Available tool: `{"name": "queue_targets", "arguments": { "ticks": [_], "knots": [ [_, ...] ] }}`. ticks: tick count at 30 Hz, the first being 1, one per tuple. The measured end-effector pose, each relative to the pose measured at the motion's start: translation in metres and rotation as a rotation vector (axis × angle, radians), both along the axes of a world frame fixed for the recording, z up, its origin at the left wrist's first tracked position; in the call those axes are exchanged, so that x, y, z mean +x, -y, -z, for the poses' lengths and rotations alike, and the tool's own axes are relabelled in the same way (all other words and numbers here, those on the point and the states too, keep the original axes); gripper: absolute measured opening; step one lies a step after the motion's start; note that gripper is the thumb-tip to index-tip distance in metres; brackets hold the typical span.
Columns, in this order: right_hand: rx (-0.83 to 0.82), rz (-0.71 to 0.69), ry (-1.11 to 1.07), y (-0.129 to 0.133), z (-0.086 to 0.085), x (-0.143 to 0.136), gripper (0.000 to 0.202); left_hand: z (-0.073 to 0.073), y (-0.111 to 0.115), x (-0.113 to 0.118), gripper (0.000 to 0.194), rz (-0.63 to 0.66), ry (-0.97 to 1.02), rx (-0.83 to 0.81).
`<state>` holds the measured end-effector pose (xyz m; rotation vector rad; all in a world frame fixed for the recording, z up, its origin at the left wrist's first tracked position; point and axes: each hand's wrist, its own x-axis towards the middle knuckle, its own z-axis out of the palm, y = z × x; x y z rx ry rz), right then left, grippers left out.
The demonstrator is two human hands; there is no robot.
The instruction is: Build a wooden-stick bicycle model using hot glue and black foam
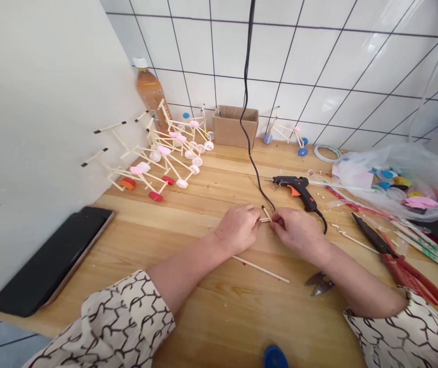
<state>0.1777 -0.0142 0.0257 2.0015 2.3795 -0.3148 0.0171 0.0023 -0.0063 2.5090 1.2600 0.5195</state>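
Note:
Small pale wooden sticks point(265, 220) meet between my hands at the middle of the table, one of them dark-tipped. My left hand point(240, 225) is closed, its fingertips pinching the left end of the sticks. From the other side, my right hand point(298, 230) pinches them near the dark-tipped piece. How the pieces join is partly hidden by my fingers. A longer loose stick point(261, 269) lies on the wood just below my left hand. Beyond my right hand rests a black glue gun point(293, 188) with an orange trigger.
Several stick-built models with bottle-cap wheels point(161, 158) stand at the back left, by a bottle point(152, 94). A cardboard box point(234, 128) and tape roll point(327, 153) are at the back. Right are a bag of caps point(399, 179), pliers point(380, 245) and snips point(320, 282). A phone point(50, 260) lies left.

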Motion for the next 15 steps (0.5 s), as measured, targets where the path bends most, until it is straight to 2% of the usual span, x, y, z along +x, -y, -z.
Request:
{"name": "queue_targets", "arguments": {
  "ticks": [8, 15],
  "knots": [
    [0.023, -0.005, -0.036, 0.0, 0.002, 0.001, 0.013, -0.002, -0.002, -0.003, 0.015, -0.015, 0.007, -0.008],
    [0.019, 0.019, -0.052, 0.002, -0.01, 0.016, 0.013, -0.008, -0.004, -0.005, 0.012, -0.037, 0.042, -0.072]
  ]
}}
